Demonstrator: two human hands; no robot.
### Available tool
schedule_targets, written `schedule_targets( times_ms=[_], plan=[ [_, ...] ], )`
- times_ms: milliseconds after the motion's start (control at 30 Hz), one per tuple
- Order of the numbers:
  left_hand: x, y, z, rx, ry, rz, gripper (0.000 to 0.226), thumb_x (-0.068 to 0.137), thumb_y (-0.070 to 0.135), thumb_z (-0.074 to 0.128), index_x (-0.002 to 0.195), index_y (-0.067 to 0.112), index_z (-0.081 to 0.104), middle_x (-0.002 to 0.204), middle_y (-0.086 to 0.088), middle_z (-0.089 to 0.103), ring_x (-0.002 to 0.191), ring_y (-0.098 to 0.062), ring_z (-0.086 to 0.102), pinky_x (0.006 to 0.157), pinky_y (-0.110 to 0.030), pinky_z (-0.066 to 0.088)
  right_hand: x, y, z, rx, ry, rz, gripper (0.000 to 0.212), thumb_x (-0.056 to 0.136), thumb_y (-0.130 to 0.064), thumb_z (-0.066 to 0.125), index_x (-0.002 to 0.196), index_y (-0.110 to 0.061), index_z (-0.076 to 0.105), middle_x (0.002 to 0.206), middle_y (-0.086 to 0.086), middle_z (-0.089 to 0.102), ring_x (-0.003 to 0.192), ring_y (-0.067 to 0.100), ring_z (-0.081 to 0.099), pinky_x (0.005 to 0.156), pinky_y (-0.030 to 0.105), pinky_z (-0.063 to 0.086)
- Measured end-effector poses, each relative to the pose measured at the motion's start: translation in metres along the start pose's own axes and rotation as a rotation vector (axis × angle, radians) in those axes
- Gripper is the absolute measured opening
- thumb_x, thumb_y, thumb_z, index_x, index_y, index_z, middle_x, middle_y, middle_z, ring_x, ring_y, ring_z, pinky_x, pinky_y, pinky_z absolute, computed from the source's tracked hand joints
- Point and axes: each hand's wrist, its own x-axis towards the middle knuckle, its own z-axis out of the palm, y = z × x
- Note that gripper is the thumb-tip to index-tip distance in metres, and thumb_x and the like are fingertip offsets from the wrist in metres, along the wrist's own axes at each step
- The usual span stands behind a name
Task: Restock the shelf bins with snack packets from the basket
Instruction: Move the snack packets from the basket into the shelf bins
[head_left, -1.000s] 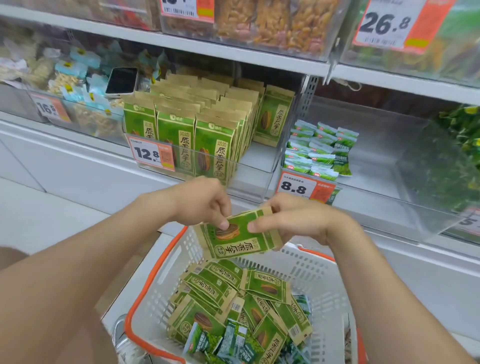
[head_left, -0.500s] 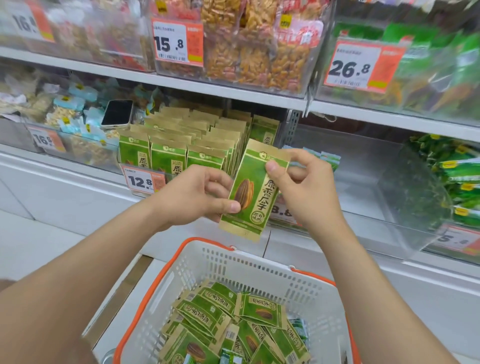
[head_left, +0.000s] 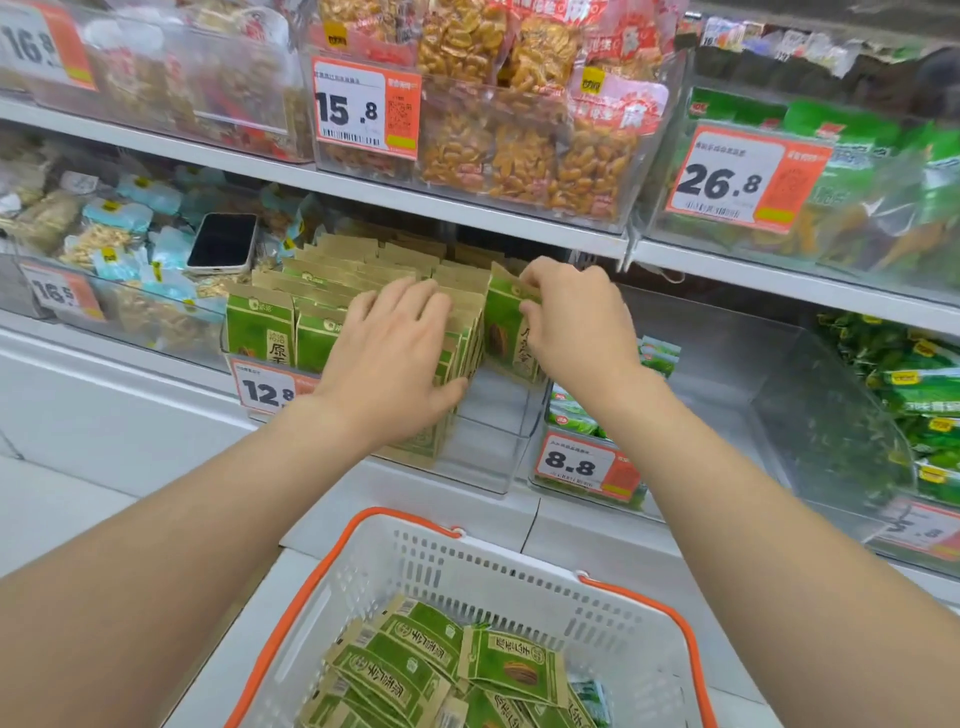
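Phone lies on snack bags, far L. L hand, fingers straight & spread, presses on the upright row of green packets in the clear 12.8 bin. Below it, basket w/ loose packets. R hand pinches a single packet, upright at the row's R end, in the same bin.

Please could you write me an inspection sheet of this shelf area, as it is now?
Surface: white shelf under the clear bin.
Job's things: upright green packets stand in the clear bin; loose packets lie in the basket.
Clutter: phone lying on the neighbouring bin.
Hands: left hand rests flat on the rows; right hand pinches a single packet at its top.
Cables: nothing seen.
Surroundings: upper bins of snacks, price tags.
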Motion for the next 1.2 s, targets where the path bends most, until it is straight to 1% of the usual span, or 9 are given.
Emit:
schedule_targets(
  times_ms=[167,233,300,500,700,900,1033,1133,1200],
  plan=[
    [0.014,-0.004,0.002,0.082,-0.145,0.037,0.076,0.086,0.064,0.057,0.144,0.016,0.044,0.154,-0.006,0.048,0.152,-0.032,0.032,0.125,-0.057,0.021,0.036,-0.011,0.020,-0.276,-0.225,0.070,0.026,0.085,0.004,0.064,0.080,-0.013,0.044,0.073,0.004,0.041,0.092,0.038,0.064,0.079,0.042,0.039],
    [0.017,-0.005,0.003,0.092,-0.173,0.041,0.076,0.086,0.065,0.056,0.144,0.017,0.045,0.153,-0.006,0.049,0.151,-0.033,0.034,0.125,-0.057,0.020,0.051,-0.010,0.029,-0.308,-0.236,0.120,0.020,0.087,0.004,0.064,0.096,-0.009,0.053,0.087,0.010,0.052,0.100,0.039,0.064,0.084,0.044,0.043],
    [0.019,-0.005,0.004,0.098,-0.178,0.047,0.076,0.085,0.065,0.056,0.143,0.017,0.046,0.152,-0.006,0.050,0.150,-0.033,0.034,0.124,-0.058,0.021,0.066,-0.007,0.043,-0.377,-0.236,0.160,0.031,0.088,0.003,0.064,0.118,-0.006,0.059,0.111,0.017,0.063,0.110,0.039,0.064,0.087,0.041,0.046],
    [0.020,-0.007,0.006,0.105,-0.172,0.051,0.075,0.082,0.067,0.055,0.139,0.019,0.048,0.148,-0.005,0.053,0.148,-0.033,0.036,0.120,-0.058,0.026,0.106,0.014,0.087,-0.442,-0.214,0.288,0.043,0.099,-0.010,0.052,0.142,-0.011,0.054,0.146,0.017,0.053,0.136,0.038,0.048,0.116,0.045,0.036],
    [0.020,-0.007,0.005,0.104,-0.176,0.055,0.079,0.081,0.070,0.052,0.141,0.019,0.046,0.150,-0.006,0.051,0.146,-0.033,0.037,0.119,-0.058,0.028,0.118,0.020,0.103,-0.418,-0.125,0.362,0.047,0.098,-0.014,0.051,0.144,-0.011,0.054,0.147,0.018,0.053,0.135,0.040,0.049,0.113,0.047,0.038],
    [0.010,-0.002,-0.001,0.059,-0.114,0.038,0.084,0.081,0.072,0.055,0.142,0.015,0.044,0.153,-0.009,0.044,0.147,-0.034,0.034,0.120,-0.056,0.027,0.069,-0.008,0.066,-0.437,-0.316,0.342,0.081,0.085,-0.031,0.073,0.149,0.004,0.036,0.146,0.029,0.045,0.134,0.048,0.043,0.107,0.053,0.039],
    [-0.003,0.010,-0.010,-0.065,0.065,0.045,0.071,0.085,0.052,0.068,0.140,0.013,0.046,0.151,-0.016,0.039,0.137,-0.038,0.040,0.112,-0.053,0.038,0.020,-0.022,0.040,-0.246,-0.159,0.144,0.043,0.087,-0.015,0.064,0.127,-0.001,0.056,0.127,0.021,0.060,0.120,0.042,0.055,0.094,0.046,0.047],
    [-0.015,0.024,-0.019,-0.126,0.210,0.084,0.036,0.084,0.031,0.067,0.113,0.014,0.052,0.117,-0.009,0.049,0.105,-0.033,0.048,0.084,-0.048,0.046,-0.020,-0.027,0.023,-0.026,0.094,-0.063,0.025,0.079,-0.008,0.054,0.102,-0.008,0.064,0.100,0.014,0.064,0.096,0.039,0.058,0.079,0.046,0.046],
    [-0.026,0.034,-0.022,-0.123,0.180,0.088,0.021,0.086,0.028,0.063,0.098,0.017,0.050,0.095,-0.005,0.055,0.087,-0.031,0.052,0.070,-0.046,0.045,-0.052,-0.026,0.021,0.109,0.287,-0.149,0.020,0.077,-0.010,0.049,0.089,-0.010,0.065,0.083,0.008,0.062,0.079,0.033,0.057,0.065,0.043,0.045]
  ],
)
